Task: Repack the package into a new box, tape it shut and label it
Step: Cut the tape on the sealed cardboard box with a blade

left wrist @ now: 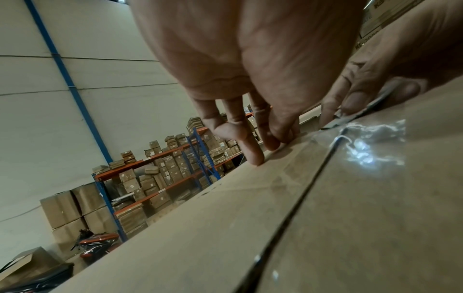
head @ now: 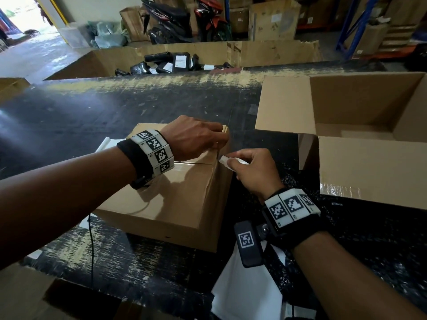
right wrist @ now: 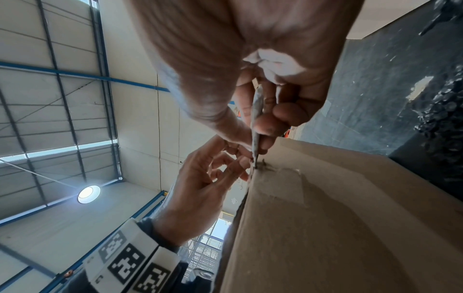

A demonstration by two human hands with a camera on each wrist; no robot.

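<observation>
Taped box [head: 175, 195] under hands; big box [head: 360, 139] open; bin [head: 97, 63] holds parcels [head: 175, 62]

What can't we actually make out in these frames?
- Sealed box contents: closed flaps hide them in all views.
- Thin pale piece pinched by right hand: blade, tape or paper cannot be told; the fingers cover most of it.
- Open box interior: head view, near flap hides the floor and the frame edge cuts off its right side.
- Parcel labels: too small to read.

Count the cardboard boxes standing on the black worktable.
2: a taped box under the left hand, and an open box at the right. Others may lie out of frame.
</observation>
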